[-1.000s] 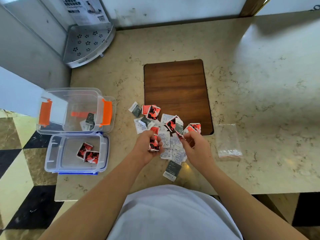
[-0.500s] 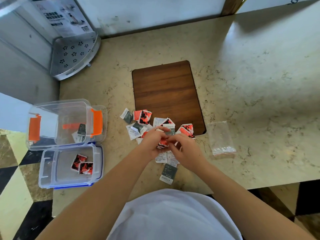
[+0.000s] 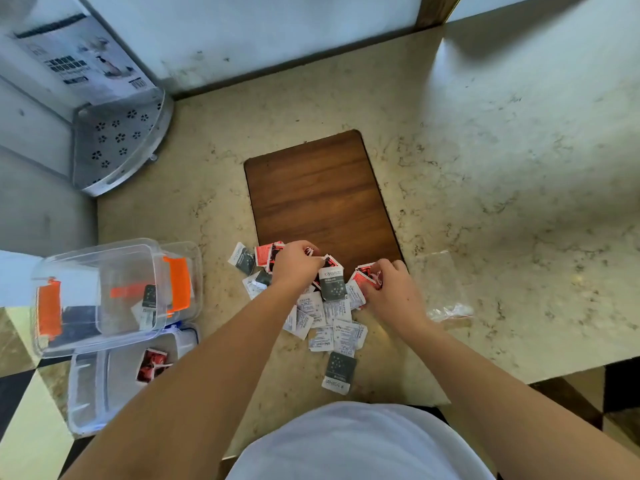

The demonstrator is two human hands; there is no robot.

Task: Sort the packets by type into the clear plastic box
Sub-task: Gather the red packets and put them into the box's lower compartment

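Note:
A loose pile of small packets (image 3: 329, 317) lies on the marble counter: white ones, dark grey ones (image 3: 332, 284) and red ones (image 3: 266, 252). One dark grey packet (image 3: 341, 372) lies apart, nearest me. My left hand (image 3: 298, 263) rests on the pile's far side, closed, with a bit of red packet showing at its fingertips. My right hand (image 3: 389, 289) pinches a red packet (image 3: 363, 275) at the pile's right edge. The clear box (image 3: 104, 265) with orange latches, at the left, holds a dark grey packet (image 3: 149, 296). Two red packets (image 3: 150, 363) lie in the blue-rimmed tray (image 3: 90, 393) beside it.
A brown wooden board (image 3: 322, 202) lies just beyond the pile. A clear plastic bag (image 3: 446, 292) sits right of my right hand. A perforated metal corner shelf (image 3: 117, 143) stands at the back left. The counter edge runs close to my body and beside the boxes.
Both hands moved away from me, from the pile's near middle to its far side. The left hand kept its red packet; the right hand shifted to the red packets at the right.

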